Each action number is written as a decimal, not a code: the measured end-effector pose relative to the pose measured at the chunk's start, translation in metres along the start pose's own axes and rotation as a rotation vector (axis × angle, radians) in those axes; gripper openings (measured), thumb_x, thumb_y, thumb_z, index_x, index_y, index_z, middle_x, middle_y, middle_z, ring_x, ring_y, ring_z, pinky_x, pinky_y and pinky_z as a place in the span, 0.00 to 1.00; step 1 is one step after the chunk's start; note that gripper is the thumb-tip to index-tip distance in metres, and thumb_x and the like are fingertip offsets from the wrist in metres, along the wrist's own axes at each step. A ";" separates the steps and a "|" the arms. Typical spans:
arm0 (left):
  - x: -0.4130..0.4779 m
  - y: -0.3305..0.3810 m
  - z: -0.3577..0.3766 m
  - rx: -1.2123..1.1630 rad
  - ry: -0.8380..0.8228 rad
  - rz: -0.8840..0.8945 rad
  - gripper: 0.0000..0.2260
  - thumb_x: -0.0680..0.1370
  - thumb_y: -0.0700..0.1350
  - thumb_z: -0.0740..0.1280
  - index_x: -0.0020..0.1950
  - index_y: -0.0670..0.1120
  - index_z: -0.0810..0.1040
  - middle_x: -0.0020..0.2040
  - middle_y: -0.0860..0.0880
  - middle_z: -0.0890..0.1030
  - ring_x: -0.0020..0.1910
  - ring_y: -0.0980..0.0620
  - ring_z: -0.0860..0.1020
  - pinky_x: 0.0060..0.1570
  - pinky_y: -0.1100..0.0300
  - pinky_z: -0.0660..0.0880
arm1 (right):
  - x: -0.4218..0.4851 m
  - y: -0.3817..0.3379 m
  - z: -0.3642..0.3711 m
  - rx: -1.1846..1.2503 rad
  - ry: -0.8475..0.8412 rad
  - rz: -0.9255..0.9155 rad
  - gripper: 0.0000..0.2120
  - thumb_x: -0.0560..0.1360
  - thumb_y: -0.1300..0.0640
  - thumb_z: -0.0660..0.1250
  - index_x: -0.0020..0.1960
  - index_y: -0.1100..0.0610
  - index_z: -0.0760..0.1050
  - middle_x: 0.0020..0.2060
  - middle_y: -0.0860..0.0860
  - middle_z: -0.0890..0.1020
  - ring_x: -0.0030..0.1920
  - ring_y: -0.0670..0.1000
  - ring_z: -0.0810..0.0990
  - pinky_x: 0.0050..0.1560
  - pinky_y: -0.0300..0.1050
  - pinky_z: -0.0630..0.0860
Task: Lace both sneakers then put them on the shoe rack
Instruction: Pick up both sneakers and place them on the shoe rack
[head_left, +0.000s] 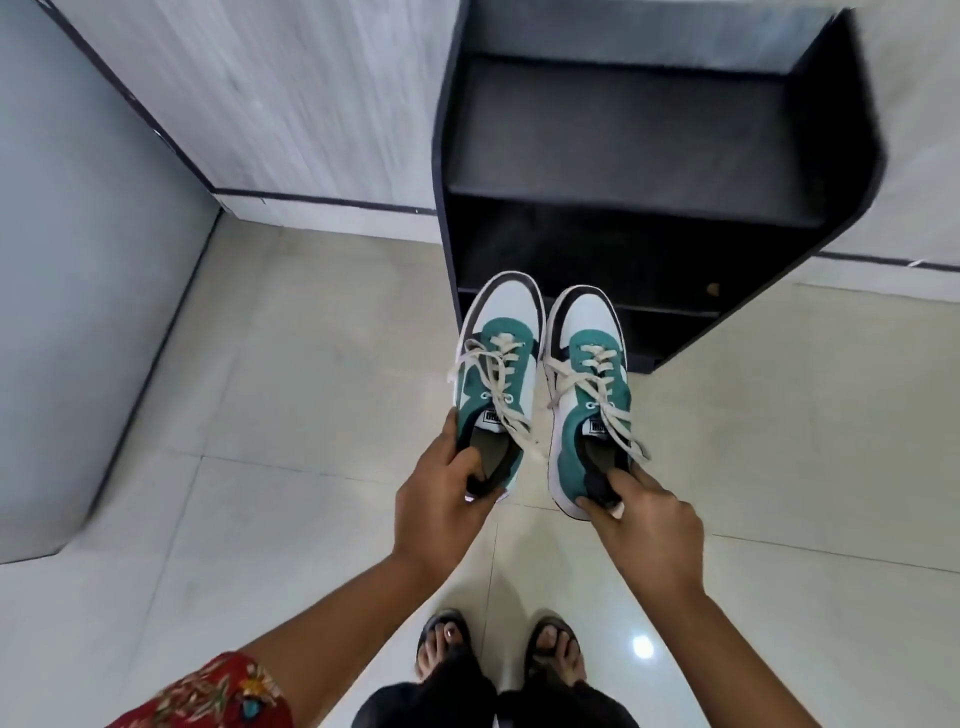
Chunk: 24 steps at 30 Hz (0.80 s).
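Two green, white and black sneakers hang above the floor, toes pointing at the black shoe rack (623, 156). My left hand (441, 499) grips the heel of the left sneaker (501, 332), thumb inside the opening. My right hand (644, 514) grips the heel of the right sneaker (587, 332) the same way. Both sneakers carry white laces threaded through their eyelets, with loose ends trailing over the sides. The toes sit just in front of the rack's lowest shelf.
The rack stands against a pale wall (311, 104) with a dark trim line. A grey block (78, 260) fills the left side. Glossy beige floor tiles (285, 389) lie below. My feet in dark sandals (441, 649) are at the bottom edge.
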<state>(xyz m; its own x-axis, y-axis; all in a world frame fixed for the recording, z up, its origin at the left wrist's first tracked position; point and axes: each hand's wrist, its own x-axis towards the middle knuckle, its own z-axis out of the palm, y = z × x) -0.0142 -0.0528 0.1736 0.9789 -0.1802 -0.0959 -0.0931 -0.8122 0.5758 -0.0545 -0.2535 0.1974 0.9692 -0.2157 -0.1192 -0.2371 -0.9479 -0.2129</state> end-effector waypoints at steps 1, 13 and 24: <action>-0.002 0.014 -0.020 0.009 -0.005 -0.007 0.15 0.70 0.55 0.71 0.36 0.48 0.69 0.71 0.57 0.69 0.36 0.56 0.71 0.28 0.65 0.67 | -0.003 -0.005 -0.025 -0.003 -0.015 0.001 0.15 0.56 0.54 0.81 0.36 0.57 0.78 0.30 0.53 0.83 0.21 0.59 0.77 0.23 0.38 0.64; 0.068 0.126 -0.163 0.049 0.119 0.100 0.16 0.68 0.52 0.73 0.34 0.46 0.69 0.68 0.49 0.74 0.41 0.49 0.77 0.29 0.63 0.72 | 0.054 -0.048 -0.187 0.008 0.035 0.001 0.16 0.59 0.53 0.79 0.36 0.56 0.74 0.32 0.53 0.81 0.23 0.58 0.78 0.25 0.38 0.62; 0.205 0.124 -0.160 0.037 0.061 0.019 0.15 0.67 0.49 0.73 0.35 0.49 0.66 0.60 0.49 0.76 0.39 0.49 0.71 0.32 0.60 0.67 | 0.188 -0.066 -0.189 0.054 -0.008 -0.005 0.16 0.73 0.48 0.66 0.58 0.54 0.72 0.51 0.56 0.81 0.49 0.62 0.81 0.38 0.45 0.66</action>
<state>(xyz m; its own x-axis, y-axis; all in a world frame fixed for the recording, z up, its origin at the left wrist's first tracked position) 0.2041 -0.1016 0.3551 0.9861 -0.1623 -0.0347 -0.1173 -0.8293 0.5464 0.1562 -0.2759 0.3728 0.9697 -0.2092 -0.1259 -0.2361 -0.9347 -0.2657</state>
